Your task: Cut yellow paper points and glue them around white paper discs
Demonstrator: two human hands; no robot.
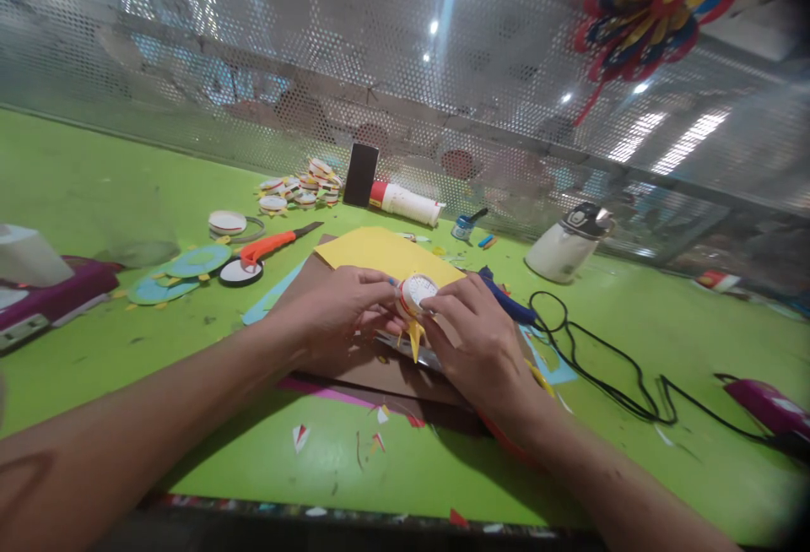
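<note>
Between my two hands is a small round white disc (418, 290) with a red band round its side and dark marks on its face. A yellow pointed paper piece (414, 341) sticks out below it. My left hand (354, 303) grips the disc's left side with fingers and thumb. On the other side, my right hand (472, 328) pinches its right edge. Both are held above a brown board (354, 366), near a yellow paper sheet (380, 248). Scissors with yellow handles (537, 376) seem to lie partly under my right hand.
A blue glue gun (510, 299) trails a black cord to the right. An orange cutter (272, 244) lies left, near blue paper discs (199, 261). Behind are several finished discs (304, 185), a phone (361, 174), a white cup stack (405, 202) and a white jug (560, 248).
</note>
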